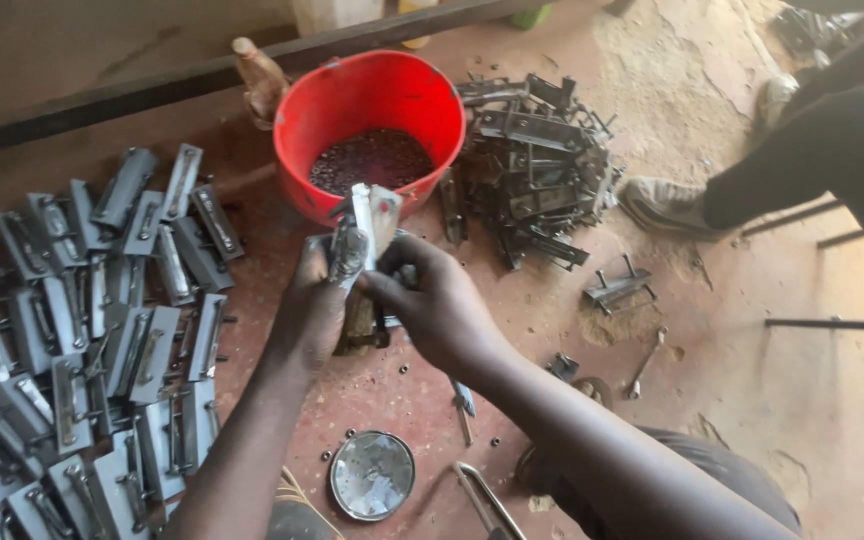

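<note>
A flat metal latch plate [367, 215] is held upright between both hands, long axis vertical, rising above the knuckles. The left hand [314, 300] is wrapped around its lower part; the right hand [432, 300] pinches it from beside.

- Reddish dusty floor [752, 400] is lying bare underfoot, cracked pale near the top right.
- Dark beam [152, 85] is running along a dull wall [72, 40].
- Daylight is glaring in from the right.

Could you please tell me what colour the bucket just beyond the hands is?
The bucket is bright red, with dark small pieces inside; the head view shows it plainly.
</note>
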